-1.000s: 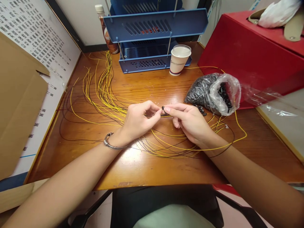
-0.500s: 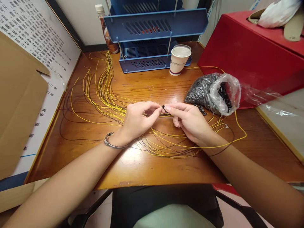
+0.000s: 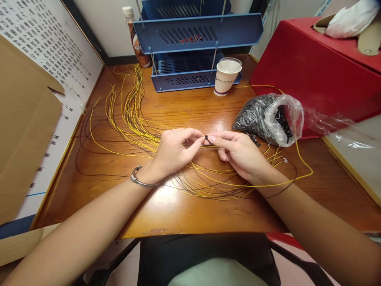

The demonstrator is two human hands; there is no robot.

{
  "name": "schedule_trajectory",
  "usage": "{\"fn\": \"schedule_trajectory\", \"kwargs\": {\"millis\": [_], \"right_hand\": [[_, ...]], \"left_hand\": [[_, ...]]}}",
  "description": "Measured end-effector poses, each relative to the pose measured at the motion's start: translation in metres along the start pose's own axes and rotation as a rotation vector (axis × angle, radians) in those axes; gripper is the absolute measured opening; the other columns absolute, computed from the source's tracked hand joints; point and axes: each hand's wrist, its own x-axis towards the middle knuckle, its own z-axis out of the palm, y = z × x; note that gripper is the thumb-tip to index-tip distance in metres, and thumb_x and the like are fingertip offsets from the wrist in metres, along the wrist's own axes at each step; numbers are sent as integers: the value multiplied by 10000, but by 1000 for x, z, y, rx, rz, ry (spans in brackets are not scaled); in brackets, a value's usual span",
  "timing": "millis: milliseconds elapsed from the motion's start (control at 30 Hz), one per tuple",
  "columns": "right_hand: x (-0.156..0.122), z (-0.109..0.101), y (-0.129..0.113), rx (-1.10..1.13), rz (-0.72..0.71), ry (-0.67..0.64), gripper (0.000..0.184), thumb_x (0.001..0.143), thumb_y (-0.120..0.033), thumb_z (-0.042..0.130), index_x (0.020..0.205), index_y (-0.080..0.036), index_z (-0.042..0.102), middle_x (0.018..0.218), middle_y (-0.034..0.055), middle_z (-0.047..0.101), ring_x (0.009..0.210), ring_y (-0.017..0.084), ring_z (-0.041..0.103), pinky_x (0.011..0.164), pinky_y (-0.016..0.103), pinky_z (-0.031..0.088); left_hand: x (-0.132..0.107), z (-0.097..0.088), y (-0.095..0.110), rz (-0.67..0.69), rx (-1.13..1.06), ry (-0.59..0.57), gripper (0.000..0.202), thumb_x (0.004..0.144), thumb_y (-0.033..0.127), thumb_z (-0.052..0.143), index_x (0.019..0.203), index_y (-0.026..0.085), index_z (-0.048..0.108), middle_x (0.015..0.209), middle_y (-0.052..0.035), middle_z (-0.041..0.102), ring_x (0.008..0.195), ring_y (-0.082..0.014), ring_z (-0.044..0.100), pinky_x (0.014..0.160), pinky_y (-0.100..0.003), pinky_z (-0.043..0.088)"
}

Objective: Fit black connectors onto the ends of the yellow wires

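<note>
A tiny black plastic piece [image 3: 206,137] sits between my two hands, just above the tabletop. My left hand [image 3: 175,149] is closed in a pinch at the piece's left side, where a thin wire seems to enter the fingertips. Thumb and forefinger of my right hand [image 3: 238,149] grip the piece from the other side, and its remaining fingers curl under. Long yellow and black wires [image 3: 131,104] spread across the desk, passing beneath both hands. Close beyond the right hand lies a clear plastic bag [image 3: 256,115] of small black pieces, with several loose ones [image 3: 254,139] beside it.
A blue file tray [image 3: 181,84] stands at the back, with a paper cup [image 3: 226,77] before it and a bottle [image 3: 139,49] to its left. A large red box [image 3: 297,67] occupies the right rear. Cardboard [image 3: 26,131] leans at the left; the wooden desk's [image 3: 184,222] front edge is near me.
The view has shifted slightly. My hands keep almost the same pose, and a little more of the black piece shows between the fingertips.
</note>
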Motion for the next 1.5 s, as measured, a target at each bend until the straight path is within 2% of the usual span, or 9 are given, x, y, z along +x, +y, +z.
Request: {"fn": "schedule_trajectory", "kwargs": {"millis": [400, 700, 867, 1333, 1500], "right_hand": [[2, -3, -1, -29, 3, -73, 173, 736, -304, 803, 816, -151, 791, 830, 50, 748, 457, 28, 358, 437, 244, 207], [1, -2, -3, 18, -2, -35, 148, 743, -294, 799, 786, -153, 784, 844, 35, 738, 427, 12, 365, 420, 238, 192], [1, -2, -3, 12, 6, -27, 160, 758, -296, 791, 803, -142, 778, 896, 62, 757, 427, 9, 367, 416, 233, 192], [2, 1, -1, 2, 9, -26, 118, 753, -233, 805, 808, -131, 782, 713, 2, 701, 406, 12, 405, 399, 212, 212], [2, 0, -2, 8, 4, -24, 116, 777, -244, 785, 804, -132, 780, 814, 32, 740, 401, 1, 395, 396, 214, 204]], "left_hand": [[0, 0, -1, -3, 0, -40, 102, 886, 184, 664, 847, 152, 753, 784, -20, 792, 635, -112, 707, 634, -206, 545], [1, 1, -3, -69, -54, 28, 118, 864, 236, 715, 912, 139, 763, 812, -45, 800, 624, -115, 716, 622, -194, 567], [1, 1, -2, -57, -32, 42, 86, 860, 204, 696, 846, 145, 756, 786, -37, 791, 611, -111, 702, 614, -193, 567], [1, 1, -1, -3, 3, 1, 91, 853, 152, 676, 806, 139, 754, 753, -13, 785, 610, -99, 698, 622, -181, 547], [0, 2, -2, -53, -50, 3, 96, 865, 196, 691, 860, 133, 763, 796, -28, 794, 622, -100, 706, 627, -181, 557]]}}
